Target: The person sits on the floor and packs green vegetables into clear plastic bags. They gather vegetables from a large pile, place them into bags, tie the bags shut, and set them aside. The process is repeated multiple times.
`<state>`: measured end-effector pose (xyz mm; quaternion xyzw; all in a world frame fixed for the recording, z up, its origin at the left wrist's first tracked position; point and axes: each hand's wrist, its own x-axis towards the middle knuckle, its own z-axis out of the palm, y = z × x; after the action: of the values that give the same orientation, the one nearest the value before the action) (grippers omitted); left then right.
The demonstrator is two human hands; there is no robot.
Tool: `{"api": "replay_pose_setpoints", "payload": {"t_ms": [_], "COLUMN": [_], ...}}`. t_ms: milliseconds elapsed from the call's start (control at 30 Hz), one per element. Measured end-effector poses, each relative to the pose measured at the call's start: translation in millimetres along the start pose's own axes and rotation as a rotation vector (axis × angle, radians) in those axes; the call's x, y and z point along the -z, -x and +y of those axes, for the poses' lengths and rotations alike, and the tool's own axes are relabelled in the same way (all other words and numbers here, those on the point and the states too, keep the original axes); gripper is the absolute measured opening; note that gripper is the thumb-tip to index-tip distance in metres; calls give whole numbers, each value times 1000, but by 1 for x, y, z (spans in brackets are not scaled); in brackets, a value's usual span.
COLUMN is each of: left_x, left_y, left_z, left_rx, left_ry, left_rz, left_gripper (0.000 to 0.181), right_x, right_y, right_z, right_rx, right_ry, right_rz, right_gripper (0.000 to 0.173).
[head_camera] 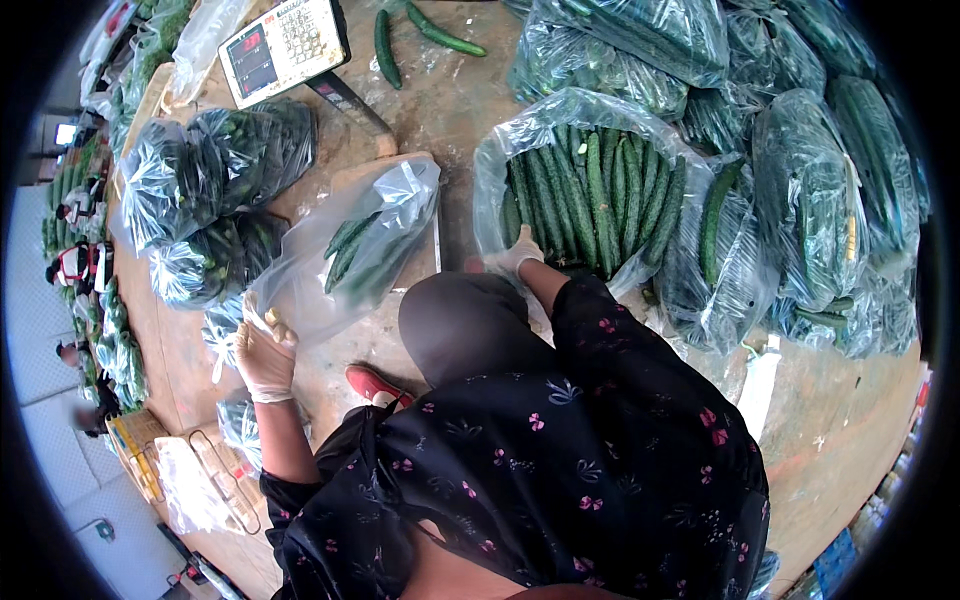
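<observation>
My left hand [266, 356], in a thin pale glove, grips the gathered edge of a clear plastic bag [307, 289]. A few cucumbers [351, 251] lie inside that bag, which rests over the platform of a digital scale [439, 247]. At the near left edge of a large open plastic bag [489, 176] is my gloved right hand [519, 253]. Many long green cucumbers [596, 199] stand packed side by side in this larger bag. The right fingers are partly hidden, and whether they grasp a cucumber or the bag's edge cannot be told.
The scale's display [283, 49] stands on a post beyond its platform. Two loose cucumbers [384, 49] lie on the floor [457, 112]. Filled, tied bags [217, 157] sit at left; cucumber bags [810, 180] are piled at right. A red shoe [377, 384] shows below the scale.
</observation>
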<state>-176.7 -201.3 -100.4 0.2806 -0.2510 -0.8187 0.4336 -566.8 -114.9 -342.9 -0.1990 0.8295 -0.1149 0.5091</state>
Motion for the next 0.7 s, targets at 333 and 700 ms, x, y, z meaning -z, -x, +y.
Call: {"api": "replay_pose_setpoints", "payload": {"t_ms": [333,700], "left_x": [0,-8], "left_y": [-4,-7], "left_z": [-2,-1], "left_rx": [-7,-2], "left_ry": [16,4], "left_rz": [-27,14], "left_gripper": [53,55], "right_x": [-19,19], "right_y": [-50,-31], "right_z": [23,26], "right_rx": [17,107], "right_ry": [-594,-602], "right_rz": [-197,-286], "right_gripper": [112,80]}}
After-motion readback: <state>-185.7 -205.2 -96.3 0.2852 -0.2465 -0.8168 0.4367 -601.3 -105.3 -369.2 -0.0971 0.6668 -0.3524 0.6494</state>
